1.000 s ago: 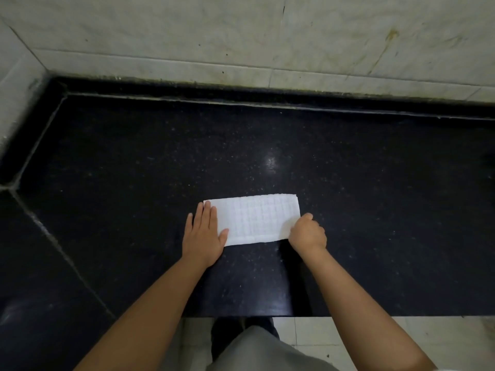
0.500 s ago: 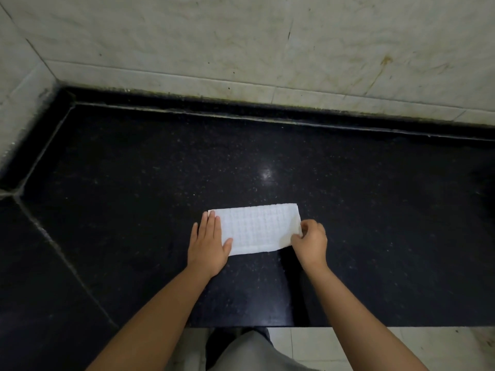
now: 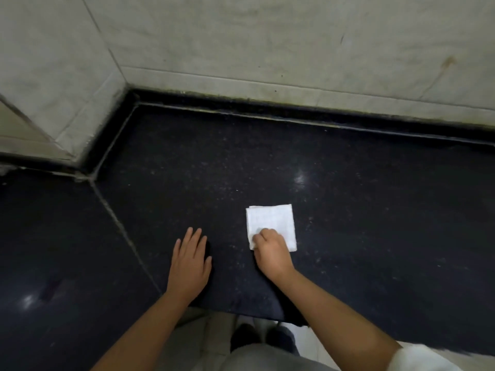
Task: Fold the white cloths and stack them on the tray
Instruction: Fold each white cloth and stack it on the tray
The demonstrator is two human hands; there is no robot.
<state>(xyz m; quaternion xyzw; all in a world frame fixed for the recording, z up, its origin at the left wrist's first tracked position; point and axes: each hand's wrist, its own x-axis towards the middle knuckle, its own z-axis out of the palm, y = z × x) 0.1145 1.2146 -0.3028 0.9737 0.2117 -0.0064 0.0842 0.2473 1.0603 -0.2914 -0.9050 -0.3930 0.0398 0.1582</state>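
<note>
Cloth: a white cloth (image 3: 271, 223) folded into a small, nearly square pad with layered edges showing at its far left corner; it lies flat on the black counter (image 3: 348, 210), a little right of the middle and near the front edge.
Right hand: the right hand (image 3: 270, 251) sits on the near left corner of the cloth, fingers curled under into a loose fist; the fingertips seem to pinch that corner, though the knuckles hide the contact itself.
Left hand: the left hand (image 3: 188, 266) lies palm down on the bare counter, fingers straight and close together, thumb out to the side, holding nothing; it is well apart from the cloth, to its left.
Counter: dark speckled stone with a pale seam (image 3: 123, 236) running diagonally past the left hand.
Wall: pale tiles (image 3: 267, 49) behind and at the left corner.
Below: light floor (image 3: 203, 341) and dark shoes (image 3: 262, 340) under the counter edge.
</note>
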